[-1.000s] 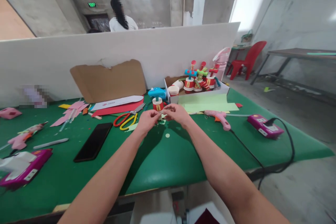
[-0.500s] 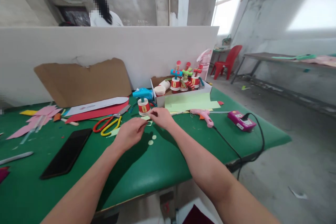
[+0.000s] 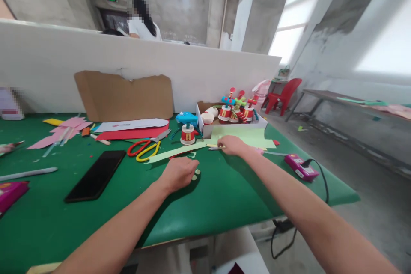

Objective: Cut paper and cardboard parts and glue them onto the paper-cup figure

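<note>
My left hand (image 3: 179, 173) is closed in a fist above the green table, beside small pale paper discs (image 3: 196, 174); anything inside its fingers is hidden. Farther right, my right hand (image 3: 233, 144) curls down over the end of a slim pale pen (image 3: 214, 148). A light green paper strip (image 3: 176, 151) stretches between the scissors and the right hand. Behind the strip stands a red and white paper-cup figure (image 3: 188, 134) with dark coiled arms. The pink glue gun (image 3: 260, 150) is mostly covered by my right hand and forearm.
Red and yellow scissors (image 3: 149, 145) and a black phone (image 3: 95, 175) lie left. An open box (image 3: 233, 130) holds several finished cup figures (image 3: 239, 107). A purple power block (image 3: 301, 167) with a cable sits right. A cardboard sheet (image 3: 125, 97) leans on the white partition (image 3: 186, 64).
My hands have moved apart: the right reached rightward to the pen, the left drew back toward me. The light green strip now shows between them. The view has shifted left.
</note>
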Demonstrator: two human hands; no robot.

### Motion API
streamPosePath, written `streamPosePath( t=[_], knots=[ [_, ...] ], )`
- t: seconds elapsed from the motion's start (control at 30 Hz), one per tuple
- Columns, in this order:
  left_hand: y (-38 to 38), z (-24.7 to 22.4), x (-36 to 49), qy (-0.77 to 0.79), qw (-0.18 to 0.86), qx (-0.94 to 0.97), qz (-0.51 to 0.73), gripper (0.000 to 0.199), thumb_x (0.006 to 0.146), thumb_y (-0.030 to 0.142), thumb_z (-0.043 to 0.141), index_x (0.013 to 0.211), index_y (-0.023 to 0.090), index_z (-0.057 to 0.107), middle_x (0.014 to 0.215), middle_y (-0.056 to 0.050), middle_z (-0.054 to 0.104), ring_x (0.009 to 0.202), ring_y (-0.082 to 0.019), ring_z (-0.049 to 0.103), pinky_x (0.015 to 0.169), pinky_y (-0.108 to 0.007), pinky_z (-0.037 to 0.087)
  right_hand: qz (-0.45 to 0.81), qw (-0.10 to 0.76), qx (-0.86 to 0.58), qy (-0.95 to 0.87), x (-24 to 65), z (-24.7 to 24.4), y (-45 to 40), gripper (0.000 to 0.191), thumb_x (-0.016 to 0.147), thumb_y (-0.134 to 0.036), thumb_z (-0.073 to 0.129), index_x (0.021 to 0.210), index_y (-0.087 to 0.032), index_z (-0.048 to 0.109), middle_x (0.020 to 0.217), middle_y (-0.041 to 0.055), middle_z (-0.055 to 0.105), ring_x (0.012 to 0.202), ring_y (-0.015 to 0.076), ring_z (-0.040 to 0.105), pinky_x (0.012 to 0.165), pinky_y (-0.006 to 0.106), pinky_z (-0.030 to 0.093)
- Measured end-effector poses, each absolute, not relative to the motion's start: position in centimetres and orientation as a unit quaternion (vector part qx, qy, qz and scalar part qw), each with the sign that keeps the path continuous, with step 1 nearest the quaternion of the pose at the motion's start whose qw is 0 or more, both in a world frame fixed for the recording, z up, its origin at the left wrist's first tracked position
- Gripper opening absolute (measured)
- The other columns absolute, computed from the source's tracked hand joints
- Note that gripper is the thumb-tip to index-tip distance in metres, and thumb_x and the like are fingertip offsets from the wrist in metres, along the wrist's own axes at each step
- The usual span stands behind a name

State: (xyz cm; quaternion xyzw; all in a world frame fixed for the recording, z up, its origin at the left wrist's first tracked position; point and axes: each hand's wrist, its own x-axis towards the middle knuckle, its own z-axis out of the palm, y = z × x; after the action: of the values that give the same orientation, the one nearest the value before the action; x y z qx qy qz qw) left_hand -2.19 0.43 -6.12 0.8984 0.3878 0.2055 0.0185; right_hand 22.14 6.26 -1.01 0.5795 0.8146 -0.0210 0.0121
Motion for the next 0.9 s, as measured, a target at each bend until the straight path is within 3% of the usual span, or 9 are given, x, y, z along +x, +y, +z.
streamPosePath(
  t=[0.13,0.23,0.33,0.43,0.5,0.6,0.73,0.83,0.9],
  knots=[
    [1.1,-6.0,-2.7,0.431,0.038,0.864,0.259,0.025,0.085,0.023,0.043,0.091,0.022,0.067,0.084,-0.006,0.069,0.082,-0.019,0.062,0.073,-0.028,0.045,0.046,0.077,0.56,0.823,21.6,-2.1,5.8,0.027,0.078,-0.008,0.05,0.1,-0.013,0.064,0.102,0.0162,0.067,0.094,0.0258,0.061,0.075,0.03,0.042],
    [1.8,-5.5,-3.7,0.41,0.085,0.867,0.271,0.025,0.082,0.021,0.045,0.091,0.022,0.068,0.091,-0.006,0.07,0.086,-0.019,0.062,0.076,-0.029,0.046,0.062,0.066,0.557,0.826,20.7,-1.8,5.7,0.024,0.082,-0.007,0.045,0.099,-0.011,0.062,0.099,0.0185,0.066,0.097,0.0264,0.059,0.081,0.033,0.04],
    [2.5,-4.8,-5.1,0.35,0.139,0.886,0.271,0.025,0.078,0.015,0.048,0.089,0.021,0.07,0.091,-0.005,0.068,0.089,-0.017,0.06,0.08,-0.028,0.045,-0.028,-0.12,0.558,0.821,19.5,-1.1,4.5,0.031,0.082,-0.013,0.049,0.112,-0.015,0.055,0.089,0.0102,0.066,0.085,0.0213,0.06,0.079,0.032,0.042],
    [3.0,-4.2,-6.3,0.307,0.187,0.897,0.258,0.027,0.075,0.011,0.048,0.086,0.02,0.072,0.087,-0.004,0.067,0.088,-0.016,0.058,0.082,-0.026,0.044,-0.319,-0.415,0.49,0.697,18.0,-1.6,2.6,0.043,0.08,-0.022,0.052,0.123,-0.025,0.048,0.075,-0.0018,0.062,0.067,0.0141,0.057,0.07,0.028,0.046],
    [3.2,-4.0,-6.8,0.285,0.223,0.907,0.216,0.031,0.073,0.008,0.048,0.086,0.02,0.073,0.083,-0.002,0.067,0.082,-0.014,0.058,0.077,-0.023,0.044,-0.518,-0.501,0.415,0.556,17.1,-2.6,1.6,0.042,0.075,-0.025,0.058,0.117,-0.026,0.052,0.069,-0.0051,0.059,0.058,0.0114,0.054,0.066,0.028,0.049],
    [3.0,-4.0,-6.8,0.273,0.241,0.919,0.151,0.039,0.073,0.004,0.047,0.095,0.023,0.073,0.076,0.0,0.065,0.071,-0.01,0.055,0.068,-0.019,0.041,-0.693,-0.494,0.34,0.4,16.4,-4.4,0.9,0.032,0.068,-0.022,0.063,0.1,-0.02,0.06,0.066,-0.0034,0.062,0.058,0.0107,0.057,0.072,0.03,0.052],
    [2.7,-4.4,-6.1,0.273,0.179,0.939,0.113,0.05,0.075,0.002,0.045,0.109,0.031,0.068,0.074,0.0,0.061,0.07,-0.011,0.052,0.067,-0.019,0.038,-0.748,-0.443,0.309,0.385,16.5,-5.3,0.8,0.041,0.061,-0.015,0.071,0.1,-0.018,0.061,0.089,0.0037,0.069,0.084,0.0163,0.065,0.082,0.03,0.051],
    [2.5,-4.7,-5.6,0.271,0.116,0.951,0.091,0.051,0.078,0.004,0.044,0.112,0.035,0.065,0.074,-0.001,0.059,0.072,-0.014,0.051,0.067,-0.022,0.037,-0.696,-0.463,0.359,0.415,16.5,-5.5,1.1,0.03,0.064,-0.023,0.075,0.09,-0.02,0.06,0.071,-0.0019,0.065,0.066,0.0112,0.063,0.065,0.024,0.051],
    [2.4,-4.9,-5.1,0.274,0.08,0.955,0.082,0.049,0.08,0.005,0.043,0.112,0.036,0.065,0.074,-0.002,0.057,0.072,-0.015,0.05,0.067,-0.024,0.036,-0.672,-0.473,0.389,0.415,16.4,-5.6,1.4,0.024,0.068,-0.035,0.073,0.076,-0.019,0.056,0.05,-0.0079,0.051,0.046,0.0068,0.05,0.047,0.019,0.044]
  ],
)
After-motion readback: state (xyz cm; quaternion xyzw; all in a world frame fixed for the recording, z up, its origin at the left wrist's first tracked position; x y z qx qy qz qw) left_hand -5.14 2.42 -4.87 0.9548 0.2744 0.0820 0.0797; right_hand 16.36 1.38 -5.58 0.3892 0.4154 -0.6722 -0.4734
